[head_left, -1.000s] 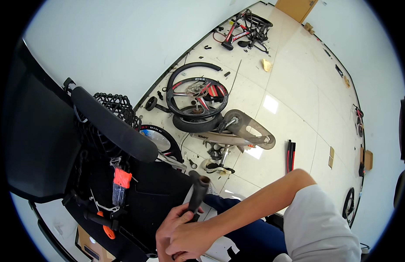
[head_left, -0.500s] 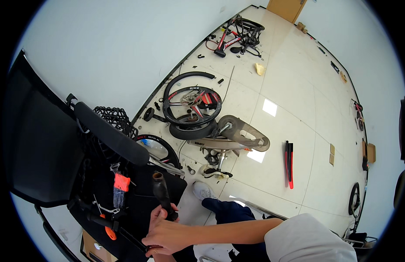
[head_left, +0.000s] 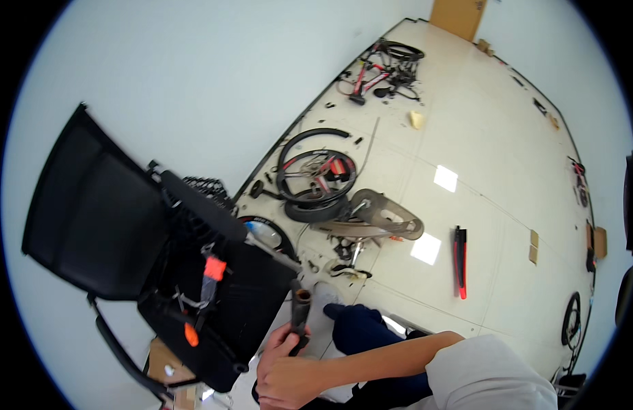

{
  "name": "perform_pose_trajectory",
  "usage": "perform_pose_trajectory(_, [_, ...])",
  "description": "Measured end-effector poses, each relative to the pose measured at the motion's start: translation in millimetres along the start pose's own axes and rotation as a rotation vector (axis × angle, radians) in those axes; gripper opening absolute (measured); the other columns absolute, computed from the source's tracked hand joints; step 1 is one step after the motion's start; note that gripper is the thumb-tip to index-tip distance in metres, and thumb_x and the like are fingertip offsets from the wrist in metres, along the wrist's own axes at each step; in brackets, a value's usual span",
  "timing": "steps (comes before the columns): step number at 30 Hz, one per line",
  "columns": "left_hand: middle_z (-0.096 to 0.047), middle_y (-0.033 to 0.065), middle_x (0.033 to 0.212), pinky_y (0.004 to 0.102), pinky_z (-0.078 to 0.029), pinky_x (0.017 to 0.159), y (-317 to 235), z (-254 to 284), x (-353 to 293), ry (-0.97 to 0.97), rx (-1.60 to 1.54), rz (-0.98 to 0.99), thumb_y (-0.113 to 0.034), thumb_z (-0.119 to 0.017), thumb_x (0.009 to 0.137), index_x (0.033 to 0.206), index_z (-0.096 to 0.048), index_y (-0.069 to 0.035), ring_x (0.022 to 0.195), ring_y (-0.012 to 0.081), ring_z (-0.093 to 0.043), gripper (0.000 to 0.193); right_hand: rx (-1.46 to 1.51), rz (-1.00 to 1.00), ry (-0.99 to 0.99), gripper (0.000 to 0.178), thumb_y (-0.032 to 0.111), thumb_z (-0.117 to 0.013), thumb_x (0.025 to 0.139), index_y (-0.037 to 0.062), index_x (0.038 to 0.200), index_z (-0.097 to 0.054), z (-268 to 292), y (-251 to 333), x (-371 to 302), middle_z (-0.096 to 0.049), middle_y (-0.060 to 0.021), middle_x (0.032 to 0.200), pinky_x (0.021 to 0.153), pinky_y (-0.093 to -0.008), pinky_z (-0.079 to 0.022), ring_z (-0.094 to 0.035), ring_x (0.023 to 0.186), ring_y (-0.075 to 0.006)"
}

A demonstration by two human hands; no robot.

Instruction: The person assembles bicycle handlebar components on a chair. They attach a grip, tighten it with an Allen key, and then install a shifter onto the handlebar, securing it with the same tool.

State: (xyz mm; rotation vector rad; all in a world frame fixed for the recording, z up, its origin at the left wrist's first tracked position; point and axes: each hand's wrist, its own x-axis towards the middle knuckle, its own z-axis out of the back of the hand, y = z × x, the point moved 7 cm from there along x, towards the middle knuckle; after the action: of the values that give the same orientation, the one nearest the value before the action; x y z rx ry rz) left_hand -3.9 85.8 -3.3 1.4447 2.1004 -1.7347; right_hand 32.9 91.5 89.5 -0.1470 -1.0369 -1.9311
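A dark hollow tube with a rusty open end points up and away from me. My left hand is closed around its lower end. Over the left wrist area lies my right hand, its fingers curled; what they grip is hidden. To the left of both hands stands a black office chair. On its seat are a tool with an orange handle and a grey item with a bright red-orange end.
Beyond the chair, bicycle wheels and a grey-brown frame part lie on the tiled floor. A black-and-red long part lies farther right. A red bicycle frame rests by the far wall. Cardboard is below the chair.
My view has shifted, so the chair and floor things sit differently. Both hands have drawn away from the chair seat to the right with the tube, which now points more steeply upward.
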Motion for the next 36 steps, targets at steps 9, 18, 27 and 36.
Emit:
perform_pose_trajectory(9, [-0.054, -0.0017, 0.078, 0.0269, -0.041, 0.065, -61.5, -22.2, -37.9, -0.178, 0.549, -0.273, -0.04, -0.06, 0.096, 0.106, -0.061, -0.004, 0.071, 0.0092, -0.046, 0.037, 0.141, -0.04, -0.034, 0.022, 0.019, -0.066, 0.082, 0.0058, 0.066, -0.06, 54.8, 83.2, -6.7, -0.058, -0.0104, 0.058, 0.054, -0.0407, -0.044, -0.06, 0.056, -0.0291])
perform_pose_trajectory(18, [-0.05, -0.0032, 0.071, 0.0235, -0.035, 0.051, -67.1, -25.7, -124.0, -0.345, 0.489, -0.424, -0.04, -0.058, 0.098, 0.112, -0.058, -0.003, 0.059, 0.004, -0.043, 0.039, 0.268, -0.234, -0.275, 0.029, 0.015, -0.071, 0.08, 0.0058, 0.059, -0.053, 123.9, 144.4, -38.3, -0.041, -0.007, 0.048, 0.042, -0.0322, -0.034, -0.044, 0.041, -0.0209])
perform_pose_trajectory(27, [-0.044, 0.0001, 0.061, 0.0241, -0.037, 0.041, -190.7, 92.8, -213.9, -1.012, 0.228, -0.622, -0.054, -0.049, 0.098, 0.084, -0.048, -0.007, 0.044, 0.0085, -0.043, 0.05, 0.264, -0.903, -0.366, 0.042, 0.014, -0.07, 0.086, -0.0002, 0.06, -0.041, 94.7, 52.6, -213.1, -0.031, -0.0041, 0.05, 0.044, -0.0314, -0.026, -0.027, 0.05, -0.0096])
perform_pose_trajectory(36, [-0.049, 0.0026, 0.062, 0.0265, -0.039, 0.042, -246.8, 135.4, -80.3, -0.84, 0.334, -0.315, -0.055, -0.049, 0.098, 0.088, -0.053, -0.005, 0.042, 0.01, -0.043, 0.052, 0.348, -1.007, -0.191, 0.038, 0.017, -0.073, 0.084, -0.0019, 0.061, -0.049, 72.9, -35.7, -167.6, -0.038, -0.0083, 0.048, 0.044, -0.0318, -0.029, -0.033, 0.044, -0.0148])
